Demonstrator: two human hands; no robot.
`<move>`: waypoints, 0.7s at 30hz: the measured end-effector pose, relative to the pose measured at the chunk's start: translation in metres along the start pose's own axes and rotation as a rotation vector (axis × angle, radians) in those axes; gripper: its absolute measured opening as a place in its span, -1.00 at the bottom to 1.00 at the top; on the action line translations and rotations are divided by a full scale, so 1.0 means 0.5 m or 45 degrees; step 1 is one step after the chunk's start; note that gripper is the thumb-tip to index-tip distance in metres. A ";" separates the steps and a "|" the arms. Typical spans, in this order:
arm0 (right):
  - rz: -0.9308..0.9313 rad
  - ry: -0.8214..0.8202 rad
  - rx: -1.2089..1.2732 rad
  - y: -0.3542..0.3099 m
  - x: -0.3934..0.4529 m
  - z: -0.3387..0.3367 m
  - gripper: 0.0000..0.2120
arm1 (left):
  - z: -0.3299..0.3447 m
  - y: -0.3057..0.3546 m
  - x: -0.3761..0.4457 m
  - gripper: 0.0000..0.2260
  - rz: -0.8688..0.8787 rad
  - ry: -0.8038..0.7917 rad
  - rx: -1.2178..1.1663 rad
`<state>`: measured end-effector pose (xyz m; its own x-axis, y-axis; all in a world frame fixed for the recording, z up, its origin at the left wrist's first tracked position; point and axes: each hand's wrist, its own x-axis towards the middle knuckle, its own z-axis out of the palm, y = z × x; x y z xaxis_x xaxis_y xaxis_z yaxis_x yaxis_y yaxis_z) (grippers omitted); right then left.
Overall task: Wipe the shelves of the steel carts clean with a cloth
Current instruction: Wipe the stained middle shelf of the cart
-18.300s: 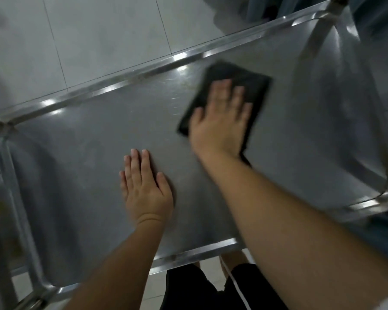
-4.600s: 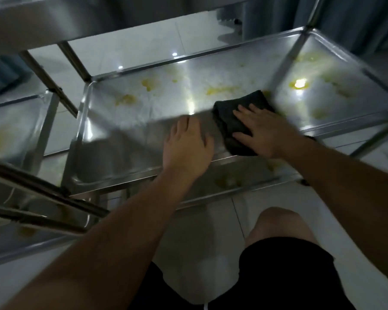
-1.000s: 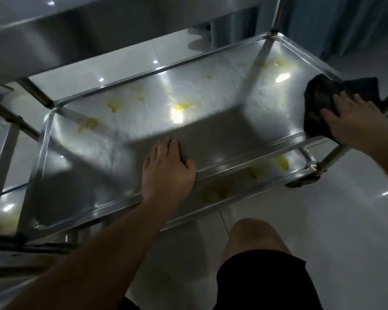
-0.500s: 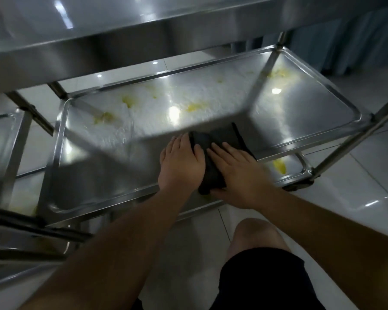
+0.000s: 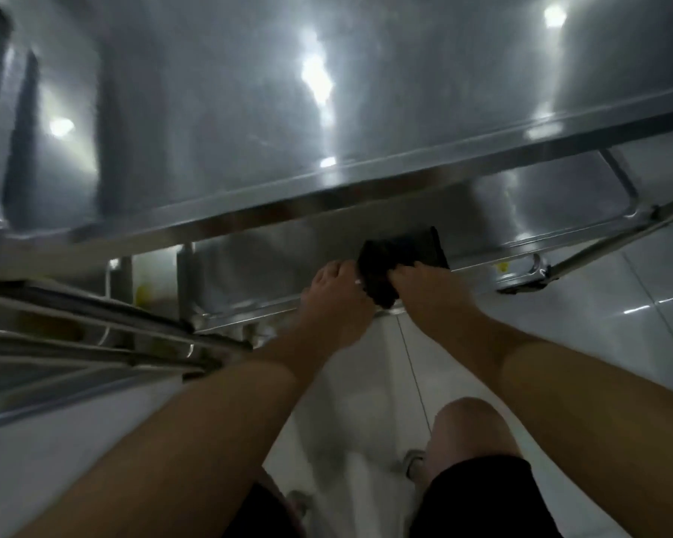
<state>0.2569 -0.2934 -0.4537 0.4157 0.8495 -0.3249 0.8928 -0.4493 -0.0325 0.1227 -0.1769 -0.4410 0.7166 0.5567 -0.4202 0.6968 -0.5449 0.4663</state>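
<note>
Dark cloth (image 5: pixel 399 266) sits just right of frame centre, on the near part of the cart's lower shelf (image 5: pixel 272 262), bunched w/ one end hanging over the front rim (image 5: pixel 245 314). Its far end lies flatter on the steel, tucked under the shadow of the shelf above.

Right hand (image 5: pixel 428 293) is on the cloth's right side, fingers curled onto the fabric & gripping it; fingertips mostly buried in the dark cloth, so exact spread can't be told. Left hand (image 5: pixel 337 300) is just left of the cloth, touching its edge, palm down over the front rim. Left fingers look roughly together & bent at the cloth edge, but blur makes it unclear whether they pinch it or only rest beside it. Both forearms run up from the bottom of the frame toward centre.

Top shelf (image 5: pixel 218 110) fills the whole upper half of the frame, shiny steel w/ several bright light reflections, its front edge cutting diagonally from mid-left up to upper right. It hides most of the lower shelf. At right, a slanted cart leg (image 5: pixel 614 246) & a corner of a still lower shelf (image 5: pixel 521 271) w/ a small yellow spot on it. At mid-left, a second cart's rails (image 5: pixel 74 343), blurred, w/ a yellowish smear behind the post.

White tiled floor (image 5: pixel 638 324) at right & centre bottom. Person's bare knee (image 5: pixel 471 432) & black shorts (image 5: pixel 478 498) at lower right.
</note>
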 end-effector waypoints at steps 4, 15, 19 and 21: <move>-0.079 -0.234 0.023 -0.031 -0.075 -0.085 -0.81 | -0.052 -0.007 -0.120 -0.43 -0.119 -0.159 0.171; -0.059 -0.856 -0.021 -0.091 -0.418 -0.371 -0.65 | -0.240 0.134 -0.516 -0.54 -0.197 -0.588 0.348; 0.030 -0.836 0.013 -0.089 -0.505 -0.498 -0.58 | -0.313 0.217 -0.603 -0.56 -0.133 -0.584 0.365; 0.067 -0.806 0.028 -0.089 -0.542 -0.548 -0.58 | -0.349 0.252 -0.634 -0.58 -0.101 -0.519 0.400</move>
<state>0.1520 -0.4276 -0.1051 0.2699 0.5011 -0.8222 0.8672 -0.4976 -0.0186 -0.0217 -0.3128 -0.1133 0.5710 0.3485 -0.7433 0.6803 -0.7077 0.1907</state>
